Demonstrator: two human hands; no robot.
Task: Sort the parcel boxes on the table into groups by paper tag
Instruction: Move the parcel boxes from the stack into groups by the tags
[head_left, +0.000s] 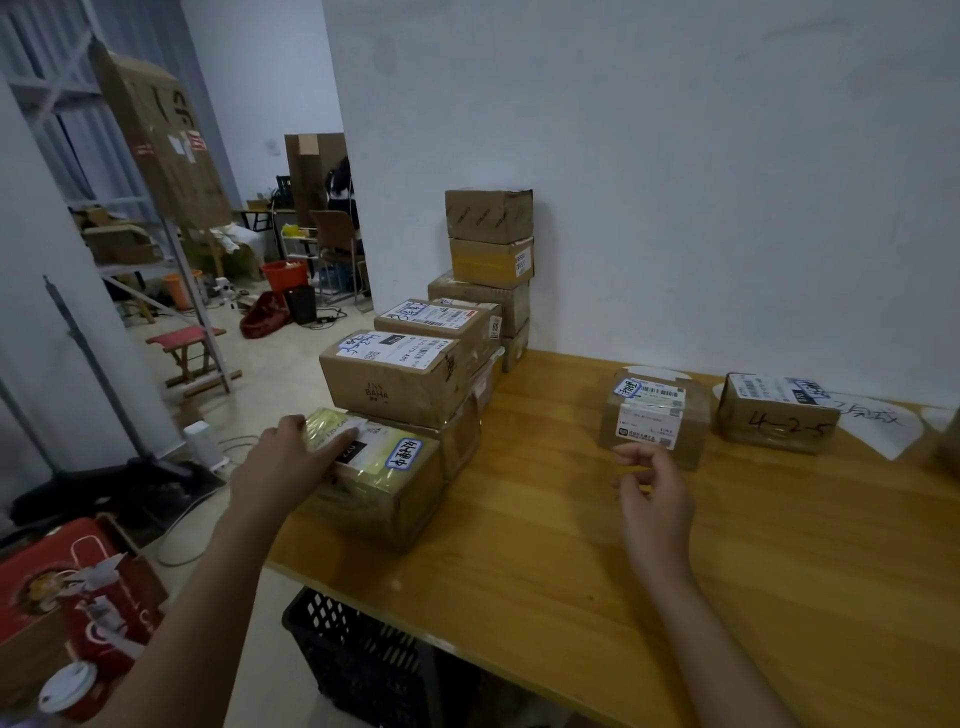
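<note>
The left hand (291, 457) lies on the top of the taped box (384, 493) at its left edge, fingers stretched fairly flat across the label and not curled round anything. The right hand (655, 499) hangs in the air to the right of that box, fingers loosely bent and holding nothing. The taped box is at the near left corner of the wooden table (519, 530), its blue-edged paper tag (405, 453) facing up. It looks like stiff cardboard, probably light enough for two hands. The glossy tape over the top may be slippery, so the bare cardboard sides, one palm on each, seem the safer hold. Just behind the taped box stands a stack topped by the BAHA box (395, 384), and behind that a taller stack (488, 244) against the white wall (675, 156). Well to the right of the taped box are a small labelled box (654, 421) and, further right, a box marked 4-2-5 (776, 415) beside a paper sheet (878, 423) with handwriting. The tabletop is smooth, so boxes should slide easily. Below the taped box is a black crate (363, 660). Far to its left, on the floor, is a red stool (184, 345) amid clutter.
</note>
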